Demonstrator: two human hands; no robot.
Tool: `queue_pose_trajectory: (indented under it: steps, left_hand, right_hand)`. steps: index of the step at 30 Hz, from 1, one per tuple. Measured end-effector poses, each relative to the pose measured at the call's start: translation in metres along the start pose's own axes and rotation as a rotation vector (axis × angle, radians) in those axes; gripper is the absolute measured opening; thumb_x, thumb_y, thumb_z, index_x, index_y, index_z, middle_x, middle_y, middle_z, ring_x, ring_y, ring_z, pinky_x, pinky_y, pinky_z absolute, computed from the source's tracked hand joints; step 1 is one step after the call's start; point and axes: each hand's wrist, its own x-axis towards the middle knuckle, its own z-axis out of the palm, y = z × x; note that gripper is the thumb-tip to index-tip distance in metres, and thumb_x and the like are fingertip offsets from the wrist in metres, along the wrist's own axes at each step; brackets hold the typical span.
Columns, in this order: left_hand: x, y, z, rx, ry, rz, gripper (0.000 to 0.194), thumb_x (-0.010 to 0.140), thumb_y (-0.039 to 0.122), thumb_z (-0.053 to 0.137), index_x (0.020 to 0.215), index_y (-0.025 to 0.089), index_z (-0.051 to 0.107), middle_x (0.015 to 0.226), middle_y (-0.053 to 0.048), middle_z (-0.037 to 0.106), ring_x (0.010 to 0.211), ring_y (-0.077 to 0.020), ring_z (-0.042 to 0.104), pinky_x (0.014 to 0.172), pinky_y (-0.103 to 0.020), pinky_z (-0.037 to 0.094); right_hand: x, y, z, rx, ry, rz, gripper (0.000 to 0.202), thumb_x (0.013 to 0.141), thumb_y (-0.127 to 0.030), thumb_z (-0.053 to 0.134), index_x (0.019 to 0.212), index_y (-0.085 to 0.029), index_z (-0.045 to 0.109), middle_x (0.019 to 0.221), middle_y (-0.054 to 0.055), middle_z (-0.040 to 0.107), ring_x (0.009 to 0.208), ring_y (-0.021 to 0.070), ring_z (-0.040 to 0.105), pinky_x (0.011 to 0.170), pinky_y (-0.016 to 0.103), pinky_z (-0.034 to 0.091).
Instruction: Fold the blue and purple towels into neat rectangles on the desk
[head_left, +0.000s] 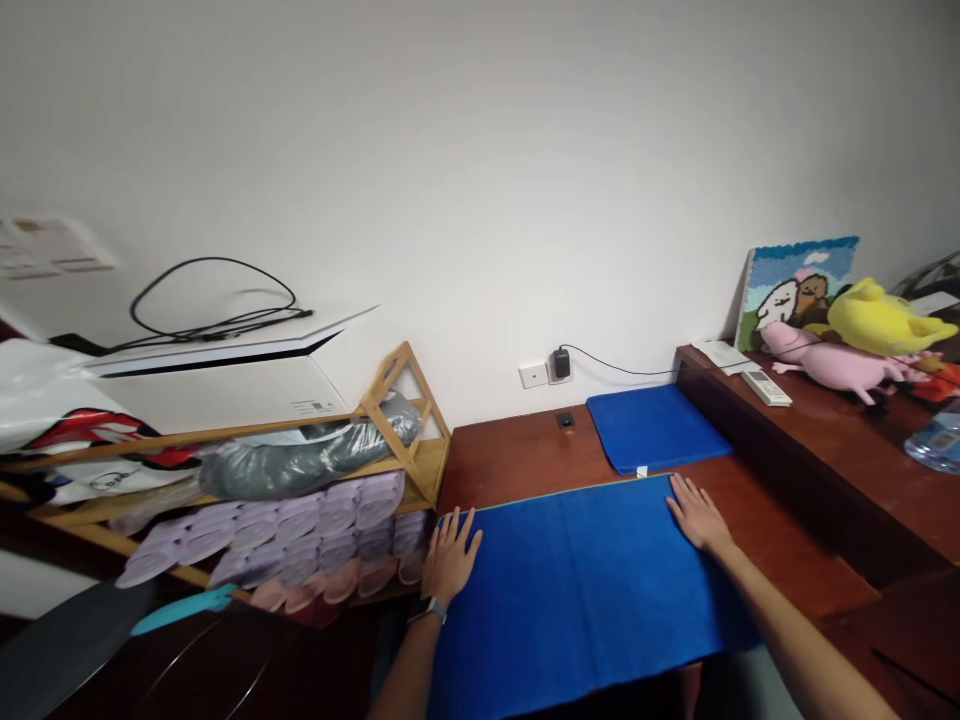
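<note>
A blue cloth (577,580) lies spread on the reddish-brown desk (510,455), its near edge reaching past the desk front. My left hand (451,555), with a watch at the wrist, rests flat on the cloth's left edge, fingers apart. Opposite it, my right hand (697,512) presses flat near the far right corner, fingers stretched out. Just beyond the cloth lies a second blue cloth (656,428), folded, with a small white tag on its near edge.
On the left, a wooden rack (427,465) holds rows of lilac and pink slippers (330,525) under a white box (225,385). A raised ledge (847,440) at right bears plush toys (832,365), a remote (766,388) and a bottle (934,440). A black plug (561,363) sits in the wall socket.
</note>
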Motion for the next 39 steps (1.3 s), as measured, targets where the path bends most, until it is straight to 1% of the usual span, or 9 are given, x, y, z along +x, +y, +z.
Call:
queue_pose_trajectory:
  steps: [4,9,16,18,21,26,29,34,39]
  left_hand:
    - [0.0,0.003,-0.001,0.016,-0.005,-0.016,0.06,0.106,0.054,0.035,0.16,0.029,0.04,0.168,-0.008,0.038,0.155,-0.03,0.034,0.125,-0.053,0.029]
    - [0.004,0.016,-0.014,0.032,-0.007,0.023,0.058,0.106,0.048,0.034,0.159,0.027,0.044,0.167,-0.009,0.04,0.154,-0.0303,0.036,0.125,-0.054,0.028]
    - [0.015,0.166,-0.021,-0.149,-0.01,0.362,0.056,0.11,0.047,0.023,0.162,0.031,0.036,0.169,-0.005,0.036,0.157,-0.0224,0.031,0.128,-0.048,0.027]
    - [0.018,0.19,-0.015,-0.174,-0.068,0.379,0.056,0.11,0.048,0.022,0.161,0.032,0.037,0.169,-0.004,0.037,0.156,-0.0223,0.032,0.127,-0.049,0.027]
    - [0.019,0.166,-0.008,-0.149,-0.109,0.289,0.056,0.109,0.051,0.027,0.161,0.034,0.038,0.169,-0.004,0.037,0.156,-0.0248,0.032,0.127,-0.051,0.027]
    - [0.009,0.046,-0.002,-0.022,-0.026,0.001,0.062,0.106,0.056,0.031,0.16,0.029,0.041,0.168,-0.008,0.038,0.155,-0.0307,0.034,0.125,-0.055,0.027]
    - [0.002,0.009,0.0,0.023,0.005,-0.035,0.064,0.105,0.058,0.031,0.16,0.027,0.042,0.167,-0.009,0.039,0.154,-0.0308,0.035,0.125,-0.053,0.028]
    - [0.002,0.009,-0.002,0.035,-0.022,-0.055,0.064,0.106,0.056,0.032,0.161,0.026,0.04,0.168,-0.009,0.038,0.155,-0.0305,0.034,0.126,-0.053,0.028]
    - [0.006,0.031,-0.015,0.009,-0.001,-0.011,0.058,0.107,0.047,0.032,0.159,0.024,0.042,0.168,-0.01,0.038,0.155,-0.0304,0.034,0.126,-0.053,0.028]
  right_hand:
    - [0.001,0.024,0.007,-0.014,0.038,0.006,0.075,0.103,-0.052,0.014,0.166,-0.013,0.026,0.171,0.006,0.025,0.159,0.0245,0.022,0.129,0.047,0.021]
    - [0.005,-0.006,0.003,-0.082,0.077,-0.008,0.07,0.102,-0.044,0.02,0.163,-0.012,0.033,0.169,0.01,0.032,0.158,0.0282,0.024,0.129,0.053,0.016]
    - [-0.009,-0.171,0.015,0.081,0.025,-0.425,0.065,0.105,-0.043,0.022,0.165,-0.016,0.029,0.17,0.007,0.028,0.159,0.023,0.022,0.129,0.046,0.018]
    - [-0.011,-0.195,0.022,0.107,-0.011,-0.469,0.065,0.106,-0.044,0.022,0.164,-0.016,0.03,0.17,0.007,0.029,0.159,0.0224,0.023,0.13,0.045,0.018]
    - [-0.008,-0.171,0.023,0.106,-0.012,-0.417,0.066,0.106,-0.047,0.022,0.165,-0.018,0.03,0.17,0.007,0.029,0.159,0.022,0.023,0.13,0.047,0.018]
    - [0.004,-0.039,0.012,0.019,0.015,-0.121,0.071,0.104,-0.052,0.019,0.165,-0.016,0.028,0.17,0.008,0.028,0.159,0.025,0.022,0.129,0.049,0.018]
    - [0.006,0.014,0.011,-0.009,0.038,-0.013,0.074,0.104,-0.052,0.015,0.165,-0.013,0.027,0.171,0.008,0.026,0.159,0.0249,0.022,0.129,0.048,0.02]
    - [0.006,0.021,0.008,-0.051,0.029,0.006,0.074,0.103,-0.049,0.014,0.166,-0.012,0.025,0.171,0.008,0.024,0.159,0.0252,0.022,0.129,0.048,0.021]
    - [0.007,-0.021,-0.008,-0.106,0.045,-0.012,0.068,0.103,-0.039,0.02,0.164,-0.011,0.031,0.17,0.011,0.03,0.159,0.0268,0.022,0.129,0.051,0.017]
